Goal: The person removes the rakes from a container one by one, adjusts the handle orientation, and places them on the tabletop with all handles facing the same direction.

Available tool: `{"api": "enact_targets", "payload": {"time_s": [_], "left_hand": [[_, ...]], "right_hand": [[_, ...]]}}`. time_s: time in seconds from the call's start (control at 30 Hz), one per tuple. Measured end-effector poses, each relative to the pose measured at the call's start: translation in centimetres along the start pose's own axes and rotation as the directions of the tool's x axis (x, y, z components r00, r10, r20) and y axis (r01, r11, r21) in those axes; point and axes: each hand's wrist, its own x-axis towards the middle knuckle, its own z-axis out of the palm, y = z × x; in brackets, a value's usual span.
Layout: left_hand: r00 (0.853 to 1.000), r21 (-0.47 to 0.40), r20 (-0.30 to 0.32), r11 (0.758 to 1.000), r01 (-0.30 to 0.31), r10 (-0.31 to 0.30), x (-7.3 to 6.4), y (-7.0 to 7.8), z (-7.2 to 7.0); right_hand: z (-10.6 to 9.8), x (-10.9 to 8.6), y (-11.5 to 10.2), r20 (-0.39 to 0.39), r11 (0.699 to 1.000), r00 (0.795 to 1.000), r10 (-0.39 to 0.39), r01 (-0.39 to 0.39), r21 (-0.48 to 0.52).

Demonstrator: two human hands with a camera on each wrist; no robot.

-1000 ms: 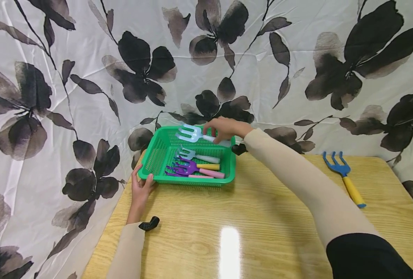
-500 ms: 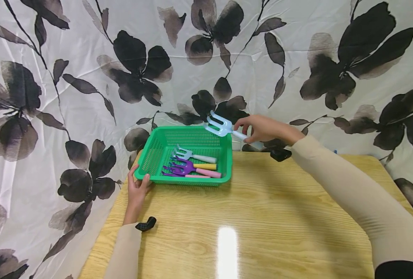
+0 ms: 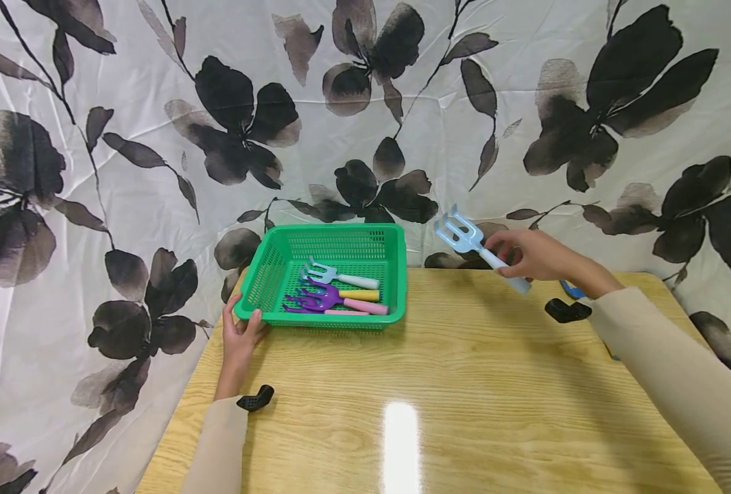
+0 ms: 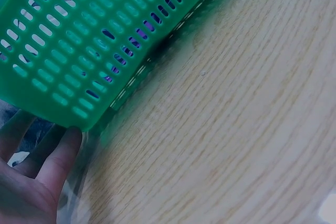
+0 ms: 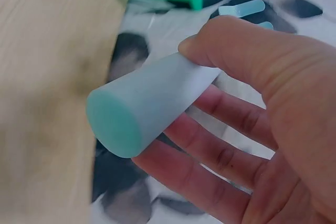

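My right hand (image 3: 533, 256) holds a light blue garden hand fork (image 3: 461, 235) in the air, right of the basket. Thumb and fingers pinch its pale handle (image 5: 152, 95), whose rounded green-tinted end faces the right wrist camera. At the near left corner of a green plastic basket (image 3: 396, 274), my left hand (image 3: 238, 343) grips the rim between thumb and fingers. Inside the basket lie another light blue fork with a pale handle (image 3: 358, 281), a purple fork with a pink handle (image 3: 367, 307), a yellow handle (image 3: 362, 295) and a further pink-handled tool, partly overlapping.
A blue fork (image 3: 572, 291) with a yellow handle lies at the table's right, mostly hidden behind my right forearm. The wooden table (image 3: 464, 384) ends at the back against a floral cloth (image 3: 452, 137).
My right hand has lifted the light blue fork out over the basket and carried it right, past the basket's side. My left hand stays at the basket's corner.
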Motion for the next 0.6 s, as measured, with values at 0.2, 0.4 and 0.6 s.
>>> {"api": "enact_targets", "payload": {"time_s": [0.2, 0.4, 0.6], "left_hand": [[1.0, -0.004, -0.015, 1.0, -0.023, 0.023, 0.4, -1.0, -0.1], [0.999, 0.018, -0.02, 0.999, -0.041, 0.041, 0.4, -1.1, 0.1], [0.999, 0.017, -0.029, 0.999, -0.033, 0.033, 0.4, -1.1, 0.1]], "right_hand": [[0.8, -3.5, 3.8, -0.024, 0.996, 0.996, 0.09, -0.089, 0.029], [1.7, -6.4, 6.9, -0.056, 0.987, 0.987, 0.148, -0.144, 0.075], [2.6, -8.0, 9.0, -0.08, 0.975, 0.975, 0.207, -0.198, 0.1]]}}
